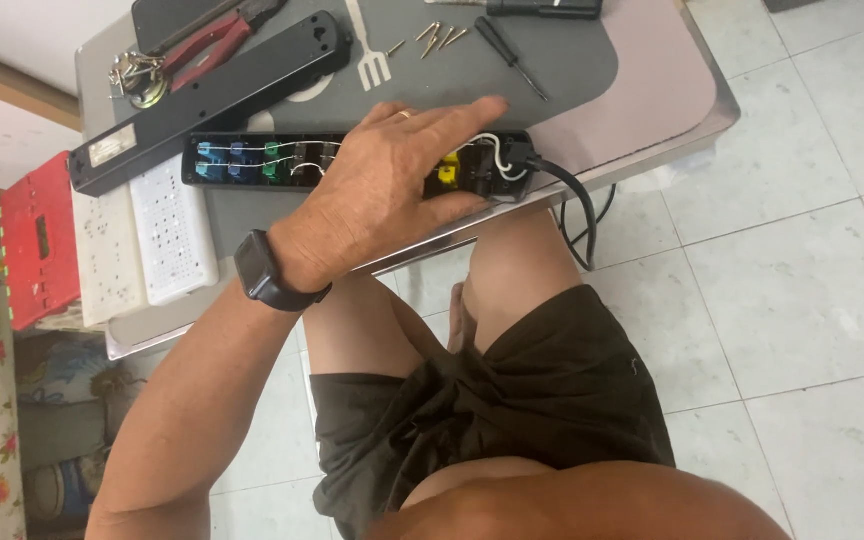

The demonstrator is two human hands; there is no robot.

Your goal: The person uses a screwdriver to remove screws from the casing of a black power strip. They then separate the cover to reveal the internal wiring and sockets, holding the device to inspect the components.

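Observation:
My left hand (382,195), with a black watch on the wrist, lies palm down over the middle of an opened black power strip (252,162). The thumb hooks its near side and the fingers reach across the top. Blue, green and yellow contact pieces and white wires show inside the strip. Its black cable (577,200) drops off the table's near edge. The strip's black cover (212,95) lies just beyond it. Between my thighs, under the table edge, a sliver of what looks like my right hand (458,315) shows; its fingers are hidden.
On the grey mat (572,70) lie several loose screws (437,38), a thin screwdriver (512,58) and red-handled pliers (207,45). Two white perforated strips (142,235) sit at the metal table's left end. A red stool (37,235) stands to the left. The floor is tiled.

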